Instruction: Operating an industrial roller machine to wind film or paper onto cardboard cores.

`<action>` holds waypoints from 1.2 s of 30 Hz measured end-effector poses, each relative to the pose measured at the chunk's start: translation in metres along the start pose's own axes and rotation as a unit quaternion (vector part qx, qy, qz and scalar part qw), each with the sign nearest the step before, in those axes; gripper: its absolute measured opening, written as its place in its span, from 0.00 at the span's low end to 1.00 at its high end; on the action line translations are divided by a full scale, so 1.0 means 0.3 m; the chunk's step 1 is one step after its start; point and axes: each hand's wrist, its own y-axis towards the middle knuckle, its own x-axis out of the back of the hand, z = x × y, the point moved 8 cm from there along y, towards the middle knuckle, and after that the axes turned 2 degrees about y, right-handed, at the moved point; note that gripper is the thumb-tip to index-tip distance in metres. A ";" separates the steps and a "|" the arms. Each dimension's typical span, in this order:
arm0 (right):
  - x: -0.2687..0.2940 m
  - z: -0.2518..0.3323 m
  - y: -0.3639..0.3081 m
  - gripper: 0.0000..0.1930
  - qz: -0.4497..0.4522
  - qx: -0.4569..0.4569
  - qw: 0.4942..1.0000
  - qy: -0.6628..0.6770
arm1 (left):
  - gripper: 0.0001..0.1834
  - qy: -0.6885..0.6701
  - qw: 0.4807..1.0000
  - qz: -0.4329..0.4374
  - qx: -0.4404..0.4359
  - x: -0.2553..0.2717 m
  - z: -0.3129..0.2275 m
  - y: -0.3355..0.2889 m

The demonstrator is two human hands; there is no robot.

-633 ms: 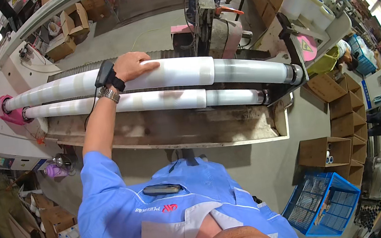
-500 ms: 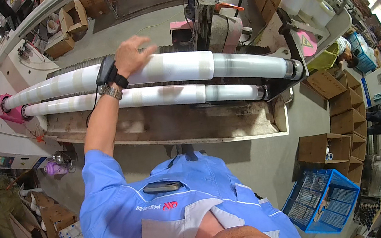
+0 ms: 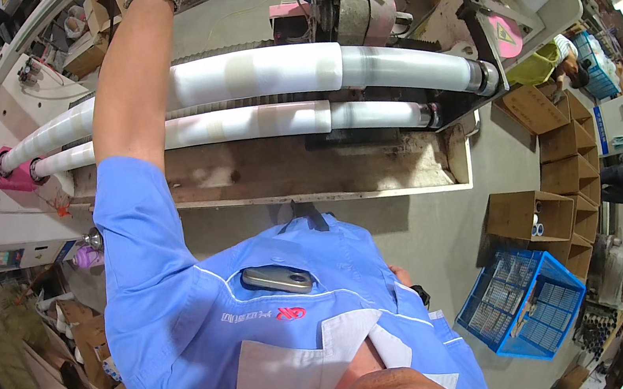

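reached, vs a sec ago, w/ bare left forearm (image 3: 133, 84) past thick glossy white roller (image 3: 286, 69), mounted beside thinner glossy white roller (image 3: 277, 121); so no longer touching either w/ left hand. can't tell if spread: off frame. ditto right hand (image 3: 400, 273), mostly hidden by blue shirt (image 3: 154, 208).

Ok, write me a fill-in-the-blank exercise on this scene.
The number of long white rollers crossed in view by the left forearm is ____.
The rollers' ends meet a pink fitting on the picture's ____ side.
The plastic crate nearest the person is ____ in colour.
Missing words: two; left; blue.
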 end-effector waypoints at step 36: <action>0.047 -0.407 0.245 0.16 0.034 0.099 0.923 -0.369 | 0.17 -0.024 0.999 0.008 0.026 0.022 -0.003 -0.054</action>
